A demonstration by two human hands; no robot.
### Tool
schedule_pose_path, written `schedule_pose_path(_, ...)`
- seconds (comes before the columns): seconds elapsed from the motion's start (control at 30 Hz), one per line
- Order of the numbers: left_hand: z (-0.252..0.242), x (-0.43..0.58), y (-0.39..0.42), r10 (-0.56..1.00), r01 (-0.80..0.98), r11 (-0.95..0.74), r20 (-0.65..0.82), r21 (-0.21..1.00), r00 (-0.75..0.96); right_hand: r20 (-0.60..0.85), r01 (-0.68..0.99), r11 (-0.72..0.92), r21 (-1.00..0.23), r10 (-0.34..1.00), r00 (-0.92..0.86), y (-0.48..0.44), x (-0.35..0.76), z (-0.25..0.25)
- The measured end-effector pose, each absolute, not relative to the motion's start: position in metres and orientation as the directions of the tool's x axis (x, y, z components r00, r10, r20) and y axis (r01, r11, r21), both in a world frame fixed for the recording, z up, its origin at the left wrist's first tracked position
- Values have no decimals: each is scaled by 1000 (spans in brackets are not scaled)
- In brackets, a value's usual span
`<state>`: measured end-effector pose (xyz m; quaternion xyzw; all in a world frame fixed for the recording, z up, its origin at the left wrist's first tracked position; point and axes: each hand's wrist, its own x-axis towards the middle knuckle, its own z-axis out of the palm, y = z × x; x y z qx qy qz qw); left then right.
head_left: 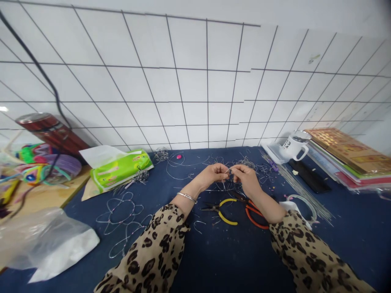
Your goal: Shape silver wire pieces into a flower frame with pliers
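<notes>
My left hand [215,172] and my right hand [243,175] meet above the middle of the dark blue cloth. Between their pinched fingertips runs a thin metal wire [229,169], gripped from both sides; its far ends get lost among the strands behind. A tangle of loose wire [246,163] lies just beyond my right hand. Nearer to me are yellow-handled pliers [224,209], lying with their handles spread. Orange-handled pliers [254,213] rest under my right wrist, partly covered by it. Flower-shaped wire loops [120,211] with small beads lie to the left.
At the left are a green tissue pack [122,170], a plastic bag [58,240] and a red thermos [51,130]. On the right stand a white mug [293,147], a bundle of straight wires [301,189], a black case [310,177] and stacked books [351,152].
</notes>
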<state>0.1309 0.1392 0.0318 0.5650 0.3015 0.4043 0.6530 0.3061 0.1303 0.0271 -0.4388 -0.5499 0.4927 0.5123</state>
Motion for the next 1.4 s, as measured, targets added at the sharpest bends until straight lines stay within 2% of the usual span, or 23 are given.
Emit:
schedule_pose_path(0.13, 33, 130, 139, 879, -208, 43, 62, 977, 472, 99, -114, 95, -989, 995, -31, 129, 303, 24)
schedule_pose_path(0.37, 39, 120, 131, 905, -233, 89, 19, 969, 426, 95, -156, 97, -983, 995, 16, 130, 305, 27)
schedule_pose_path(0.67, 39, 94, 99, 887, -177, 221, -122, 959, 445, 57, -148, 46, -988, 996, -72, 122, 300, 23)
schedule_pose_path(0.8, 37, 90, 91, 903, -194, 213, -117, 958, 413, 72, -81, 64, -995, 992, -101, 118, 297, 23)
schedule_pose_path(1.03, 34, 90, 87, 923, -230, 199, -104, 953, 371, 122, 132, 141, -981, 983, -140, 119, 293, 19)
schedule_pose_path(1.23, 26, 93, 87, 973, -329, 177, -116, 928, 197, 442, 389, 409, -825, 897, -6, 110, 290, 32)
schedule_pose_path(1.4, 25, 94, 84, 979, -352, 173, -123, 920, 161, 425, 397, 487, -778, 873, -237, 98, 285, 43)
